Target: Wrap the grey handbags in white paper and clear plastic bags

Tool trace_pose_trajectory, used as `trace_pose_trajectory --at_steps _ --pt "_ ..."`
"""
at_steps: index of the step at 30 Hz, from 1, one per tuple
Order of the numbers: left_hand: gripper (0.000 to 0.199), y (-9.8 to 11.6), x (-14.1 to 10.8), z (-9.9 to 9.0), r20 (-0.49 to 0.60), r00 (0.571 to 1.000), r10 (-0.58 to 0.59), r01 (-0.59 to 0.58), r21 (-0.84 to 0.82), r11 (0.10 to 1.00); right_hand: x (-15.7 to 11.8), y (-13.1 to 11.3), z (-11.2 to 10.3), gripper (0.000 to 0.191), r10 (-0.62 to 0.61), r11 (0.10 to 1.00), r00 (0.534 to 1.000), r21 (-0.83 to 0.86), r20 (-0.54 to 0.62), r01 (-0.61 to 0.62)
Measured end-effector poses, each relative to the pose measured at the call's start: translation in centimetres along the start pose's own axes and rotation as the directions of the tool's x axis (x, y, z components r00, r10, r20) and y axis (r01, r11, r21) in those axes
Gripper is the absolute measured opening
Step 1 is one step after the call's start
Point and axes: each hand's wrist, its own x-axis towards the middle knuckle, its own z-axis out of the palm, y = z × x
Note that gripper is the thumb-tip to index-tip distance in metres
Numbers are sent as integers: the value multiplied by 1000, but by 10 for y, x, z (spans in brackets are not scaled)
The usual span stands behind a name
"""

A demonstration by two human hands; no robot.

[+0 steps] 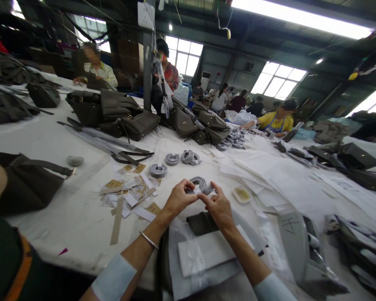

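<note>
Both hands meet over the near side of the table at a coiled grey strap (pixel 199 182) with a small white band on it. My left hand (pixel 179 198) pinches the coil's near left side between thumb and fingers. My right hand (pixel 219 205) grips the right side with its thumb and index finger, the fingertips of both hands almost touching. Below them lies a dark bag (pixel 202 223), partly covered by clear plastic and a white packet (pixel 207 253). More coiled straps (pixel 158 170) rest just beyond my left hand.
Paper tags (pixel 131 194) lie scattered to the left. A small dish of yellowish stuff (pixel 242 194) sits right of my hands. Several dark bags (pixel 122 113) stand farther back near a post (pixel 147 62). A co-worker in yellow (pixel 275 121) reaches across the table at the right.
</note>
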Motion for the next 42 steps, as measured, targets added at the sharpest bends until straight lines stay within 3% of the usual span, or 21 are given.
trace_pose_trajectory --at_steps 2,4,5,7,9,11,15,18,21,26,31,32,35,37,40,42 --pt "28 -2 2 -1 25 999 -34 34 -23 999 -1 6 -8 85 -103 977 993 -195 -62 89" --pt "32 -3 3 -1 55 996 -66 69 -54 996 -2 8 -17 80 -322 890 941 -372 -101 265" --pt "33 -4 3 -1 70 995 -77 82 -72 994 -3 7 -22 71 -455 809 887 -453 -82 374" --pt "36 -4 3 -1 97 991 -87 98 -107 989 -2 2 -28 51 -670 589 740 -562 62 580" --pt "38 -4 3 -1 121 989 -87 104 -140 985 1 -6 -30 40 -753 392 612 -583 242 712" --pt "40 -6 4 -1 144 986 -82 107 -170 980 6 -14 -28 38 -750 294 556 -573 358 765" --pt "44 -10 10 -2 199 977 -72 116 -220 969 18 -34 -17 30 -653 232 579 -598 489 767" --pt "48 -12 15 -4 276 959 -62 135 -255 958 24 -51 -11 30 -534 198 638 -652 554 732" --pt "50 -10 18 -8 350 936 -46 136 -238 962 32 -61 -10 28 -380 261 709 -666 595 699" --pt "62 -8 17 -11 361 932 -30 50 -45 998 52 -59 -12 21 -216 425 748 -629 627 650" --pt "61 -21 23 -14 145 986 -79 37 270 962 56 -63 -28 50 -281 573 832 -612 478 545" --pt "63 -25 24 -16 99 992 -75 38 326 945 52 -65 -37 51 -296 642 858 -578 420 504" --pt "67 -39 27 -25 50 998 -50 21 468 884 25 -58 -73 32 -182 918 950 -302 253 256" --pt "60 -46 28 -29 61 997 -55 13 542 840 -4 -40 -99 22 -34 981 970 -180 239 78" --pt "52 -51 29 -29 77 995 -71 6 634 773 -63 6 -126 42 223 974 925 -117 308 -195" --pt "48 -51 32 -25 84 994 -74 -4 690 723 -104 39 -131 50 532 812 753 19 388 -583"
